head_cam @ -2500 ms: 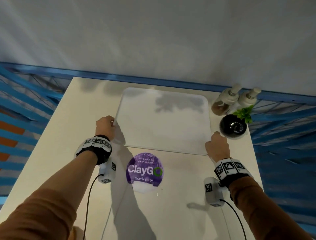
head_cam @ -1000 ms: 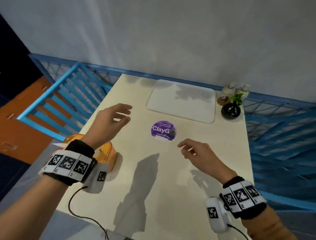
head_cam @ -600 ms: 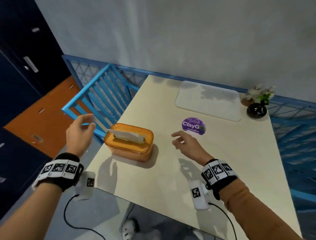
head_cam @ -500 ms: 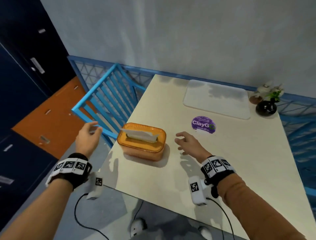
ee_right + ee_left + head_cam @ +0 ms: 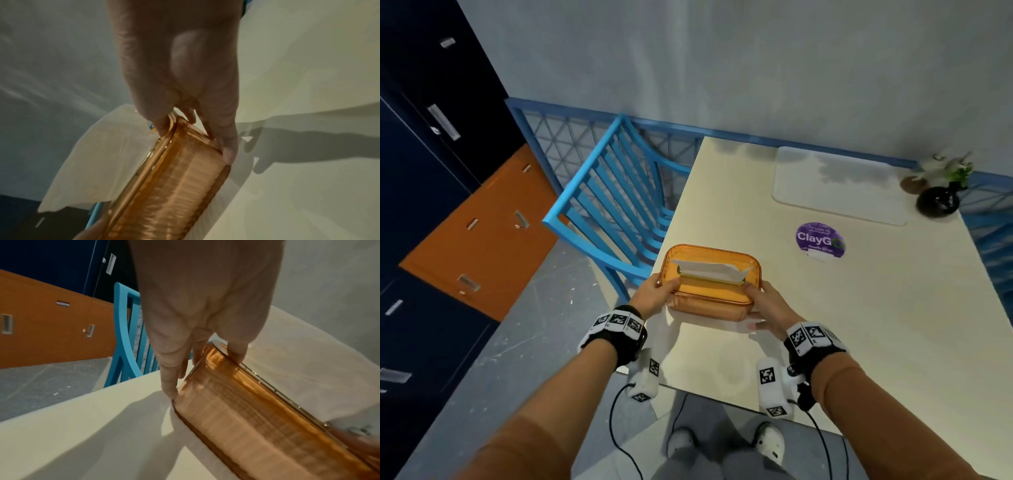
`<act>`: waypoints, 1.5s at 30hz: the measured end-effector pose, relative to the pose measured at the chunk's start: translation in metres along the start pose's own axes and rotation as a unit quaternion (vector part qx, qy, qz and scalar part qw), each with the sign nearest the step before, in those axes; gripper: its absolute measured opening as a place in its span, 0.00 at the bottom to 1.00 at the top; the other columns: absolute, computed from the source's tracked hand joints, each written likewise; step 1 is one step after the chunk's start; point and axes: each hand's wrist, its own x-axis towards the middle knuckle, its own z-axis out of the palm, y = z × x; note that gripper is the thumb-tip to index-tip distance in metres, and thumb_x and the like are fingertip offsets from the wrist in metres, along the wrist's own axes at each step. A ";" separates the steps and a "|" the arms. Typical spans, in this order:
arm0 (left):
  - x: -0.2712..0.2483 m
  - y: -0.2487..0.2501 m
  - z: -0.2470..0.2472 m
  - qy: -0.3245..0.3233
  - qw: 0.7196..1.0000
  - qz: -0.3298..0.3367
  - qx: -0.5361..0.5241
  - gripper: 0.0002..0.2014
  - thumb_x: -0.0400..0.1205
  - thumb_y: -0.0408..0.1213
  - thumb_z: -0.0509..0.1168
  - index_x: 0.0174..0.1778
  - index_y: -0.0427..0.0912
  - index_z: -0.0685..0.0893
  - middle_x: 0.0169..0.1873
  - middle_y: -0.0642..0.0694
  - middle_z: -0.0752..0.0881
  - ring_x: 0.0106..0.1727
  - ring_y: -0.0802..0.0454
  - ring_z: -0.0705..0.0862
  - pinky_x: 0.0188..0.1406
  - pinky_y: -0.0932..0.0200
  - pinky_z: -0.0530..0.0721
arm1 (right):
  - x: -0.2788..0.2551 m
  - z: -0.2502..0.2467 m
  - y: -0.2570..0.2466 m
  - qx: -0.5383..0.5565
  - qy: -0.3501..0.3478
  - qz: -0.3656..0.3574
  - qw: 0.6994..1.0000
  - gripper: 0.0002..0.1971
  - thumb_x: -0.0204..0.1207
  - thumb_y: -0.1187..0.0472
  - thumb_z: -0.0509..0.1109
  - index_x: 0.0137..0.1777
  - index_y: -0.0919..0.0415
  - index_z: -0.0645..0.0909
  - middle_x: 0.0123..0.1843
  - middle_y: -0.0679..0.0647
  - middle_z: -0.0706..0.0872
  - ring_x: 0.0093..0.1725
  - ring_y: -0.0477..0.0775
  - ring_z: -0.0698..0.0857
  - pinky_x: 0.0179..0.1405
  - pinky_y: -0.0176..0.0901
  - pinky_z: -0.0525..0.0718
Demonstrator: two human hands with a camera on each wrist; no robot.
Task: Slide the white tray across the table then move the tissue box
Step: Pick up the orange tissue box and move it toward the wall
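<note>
1. Cream-topped table (image 5: pixel 842 325) against a grey wall, with a blue chair (image 5: pixel 616 212) at its left side and dark blue and orange lockers (image 5: pixel 465 240) beyond.
2. I see the white tray (image 5: pixel 839 185) lying flat at the far end near the wall, just beside a dark round vase (image 5: pixel 938 202); I judge the slide done.
3. My tissue box (image 5: pixel 710 284), amber and see-through with a tissue poking from its slot, sits near the table's near-left corner, directly in front of me.
4. Its long axis runs left to right, so each short end faces one hand.
5. My left hand (image 5: pixel 655 296) grips the left end, thumb on the lid, fingers down the side.
6. My right hand (image 5: pixel 765 310) grips the right end the same way.
7. Both hands are equally near; whether the base has left the table, I cannot tell.
</note>
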 end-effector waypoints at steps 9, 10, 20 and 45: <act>0.006 -0.013 0.007 0.006 1.000 0.007 -0.024 0.21 0.79 0.47 0.64 0.65 0.42 0.76 0.58 0.39 0.86 0.58 0.42 0.85 0.65 0.38 0.83 | 0.001 -0.003 0.014 0.058 -0.010 -0.038 0.998 0.19 0.81 0.53 0.63 0.70 0.55 0.74 0.62 0.59 0.86 0.58 0.64 0.88 0.52 0.57 0.89; 0.011 -0.005 0.007 0.005 1.000 0.013 -0.017 0.22 0.79 0.48 0.63 0.66 0.43 0.76 0.58 0.40 0.85 0.59 0.42 0.85 0.65 0.38 0.83 | 0.008 -0.007 0.008 0.068 -0.008 -0.043 0.997 0.18 0.81 0.54 0.64 0.69 0.55 0.75 0.62 0.59 0.86 0.58 0.63 0.88 0.55 0.58 0.88; 0.133 0.120 0.006 0.028 0.998 0.059 -0.014 0.24 0.76 0.54 0.63 0.64 0.46 0.77 0.60 0.42 0.85 0.61 0.43 0.85 0.65 0.39 0.83 | 0.121 -0.048 -0.112 0.067 0.021 -0.113 0.991 0.10 0.78 0.54 0.65 0.58 0.44 0.78 0.62 0.57 0.86 0.58 0.61 0.88 0.59 0.64 0.87; 0.308 0.214 0.034 -0.013 0.978 0.209 0.001 0.50 0.70 0.47 0.75 0.80 0.56 0.47 0.63 0.64 0.72 0.69 0.55 0.74 0.70 0.52 0.76 | 0.285 -0.085 -0.209 -0.118 0.089 -0.239 0.960 0.35 0.74 0.48 0.70 0.78 0.43 0.56 0.68 0.50 0.78 0.66 0.57 0.80 0.60 0.55 0.84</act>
